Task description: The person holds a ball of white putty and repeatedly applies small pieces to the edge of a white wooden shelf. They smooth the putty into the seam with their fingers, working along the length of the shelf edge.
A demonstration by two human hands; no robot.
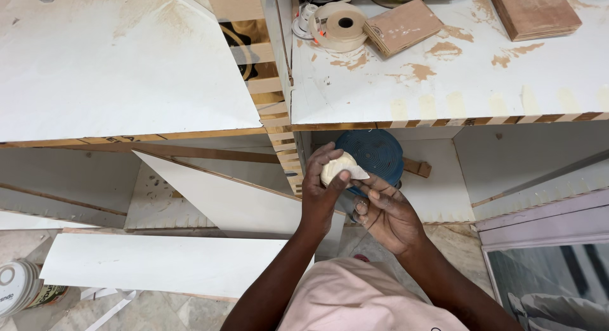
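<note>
Left hand [320, 188]: clenched around a cream-coloured lump [339, 168], thumb pressed on its face.
Right hand [387, 213]: fingers curled, fingertips meeting the lump's lower edge.
Lump: held between both hands, before a dark blue coil [375, 152].
Above: white bench top [457, 77] bearing a tape roll [340, 25].

A white worktop [457, 77], smeared with tan patches, fills the far right; wood blocks [536, 10] and a tape roll [339, 25] lie on it. A second white panel [114, 58] covers the far left. White boards [158, 264] lean below, over a pale marble floor [146, 312]. The light is even.
</note>
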